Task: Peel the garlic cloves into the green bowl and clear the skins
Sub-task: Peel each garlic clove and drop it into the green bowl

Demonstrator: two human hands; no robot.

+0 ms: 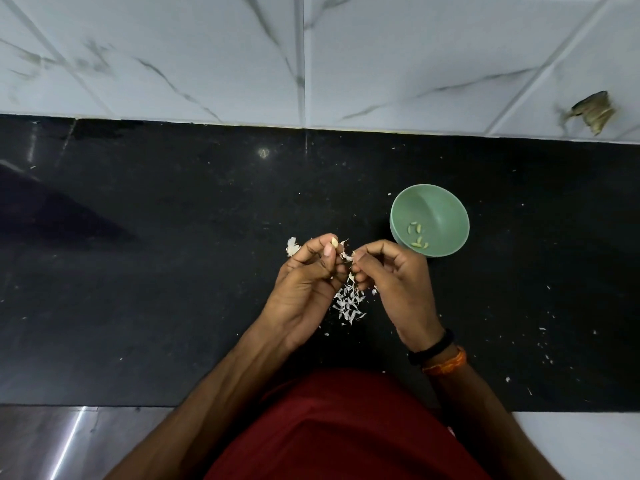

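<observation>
Looking down from the head camera, I see both hands raised over the black counter, just left of the green bowl. My left hand has its fingers curled, and its thumb and forefinger pinch a pale clove at the tips; the clove's top pokes out bare above the thumbnail. My right hand sits just right of the left, nearly touching the bowl's near rim, its fingers also curled, with thumb and forefinger pinched on a strip of skin that runs between the two hands. Whether that strip is still joined to the clove I cannot tell.

The bowl stands upright on the counter, and inside it lie several peeled cloves, clustered toward the near side of its floor. A heap of white skins lies on the counter below the gap between the hands, left of the bowl and nearer to me. One larger skin piece lies just beyond the left hand's knuckles, further left of the bowl. Small white flecks are scattered over the counter right of the bowl and nearer to me.

On the right wrist sit a black band and, just behind it, an orange thread. A red shirt fills the bottom of the view. Beyond the bowl, white marbled wall tiles meet the counter's far edge
</observation>
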